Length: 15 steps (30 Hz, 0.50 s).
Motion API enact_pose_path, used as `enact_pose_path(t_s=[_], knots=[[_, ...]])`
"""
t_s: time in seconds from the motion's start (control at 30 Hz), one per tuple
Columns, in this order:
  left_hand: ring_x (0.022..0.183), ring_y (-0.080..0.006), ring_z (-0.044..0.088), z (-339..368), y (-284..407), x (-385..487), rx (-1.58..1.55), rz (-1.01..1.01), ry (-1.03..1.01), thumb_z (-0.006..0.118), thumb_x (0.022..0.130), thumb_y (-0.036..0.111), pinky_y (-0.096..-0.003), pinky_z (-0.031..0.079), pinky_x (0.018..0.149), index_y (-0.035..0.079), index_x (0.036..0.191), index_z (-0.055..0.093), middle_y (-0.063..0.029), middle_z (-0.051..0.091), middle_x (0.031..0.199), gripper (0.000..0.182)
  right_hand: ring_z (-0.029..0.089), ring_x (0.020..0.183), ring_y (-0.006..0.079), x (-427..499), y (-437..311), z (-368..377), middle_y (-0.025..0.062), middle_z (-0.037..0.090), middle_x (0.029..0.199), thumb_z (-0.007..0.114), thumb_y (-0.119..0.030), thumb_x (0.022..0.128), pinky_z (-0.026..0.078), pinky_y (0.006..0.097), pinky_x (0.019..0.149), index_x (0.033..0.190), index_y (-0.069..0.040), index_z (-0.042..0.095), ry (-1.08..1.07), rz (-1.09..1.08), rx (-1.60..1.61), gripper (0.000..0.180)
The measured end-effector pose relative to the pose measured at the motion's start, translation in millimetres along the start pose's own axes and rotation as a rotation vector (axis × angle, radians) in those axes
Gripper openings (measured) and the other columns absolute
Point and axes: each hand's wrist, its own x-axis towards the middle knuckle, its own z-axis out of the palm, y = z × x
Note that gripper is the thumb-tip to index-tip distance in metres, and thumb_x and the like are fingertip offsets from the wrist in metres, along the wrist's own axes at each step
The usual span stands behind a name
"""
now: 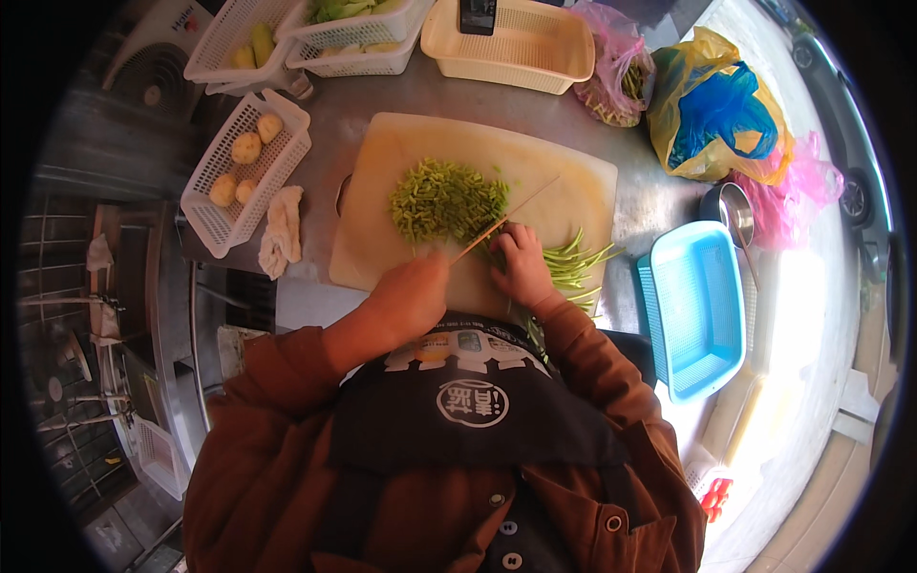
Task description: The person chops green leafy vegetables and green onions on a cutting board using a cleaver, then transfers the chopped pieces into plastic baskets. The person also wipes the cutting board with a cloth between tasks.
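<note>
My left hand (412,294) is closed around the handle of a kitchen knife (478,240), whose blade shows nearly edge-on over the cutting board (401,136). Beside the blade, my right hand (524,266) rests with curled fingers on a bunch of long green stems (573,261), pressing them against the board. The stems fan out to the right, past my wrist and over the board's edge. A heap of short-cut green stem pieces (448,200) lies on the board to the left of the blade. My right fingertips are partly hidden.
Left stand a white basket (208,229) of peeled potatoes and a crumpled cloth (281,233). At the back are white vegetable baskets (351,68), a cream basket (516,75) holding a phone (478,16), and plastic bags (673,150). A blue basket (648,308) and metal bowl (731,197) stand right.
</note>
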Motion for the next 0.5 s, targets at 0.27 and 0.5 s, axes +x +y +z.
enact_pose_path(t_s=[0.27, 0.5], knots=[[0.076, -0.0474, 0.059, 8, -9, 13, -0.015, 0.025, -0.098, 0.055, 0.087, 0.007, -0.0531, 0.045, 0.068, -0.006, 0.082, 0.054, -0.0289, 0.059, 0.076, 0.014, 0.046, 0.104, 0.0357, 1, -2, -2, 0.0144, 0.048, 0.108, 0.069, -0.006, 0.059, 0.04, 0.0437, 0.087, 0.091, -0.009, 0.053, -0.004, 0.018, 0.045, 0.036], [0.076, -0.0472, 0.06, 70, -23, 65, -0.085, 0.059, 0.074, 0.058, 0.082, 0.003, -0.0522, 0.046, 0.067, -0.007, 0.08, 0.053, -0.0286, 0.06, 0.076, 0.012, 0.046, 0.102, 0.0359, 2, -2, 0, 0.0143, 0.047, 0.106, 0.069, -0.006, 0.058, 0.04, 0.0435, 0.085, 0.091, -0.009, 0.053, -0.036, 0.058, 0.07, 0.037]])
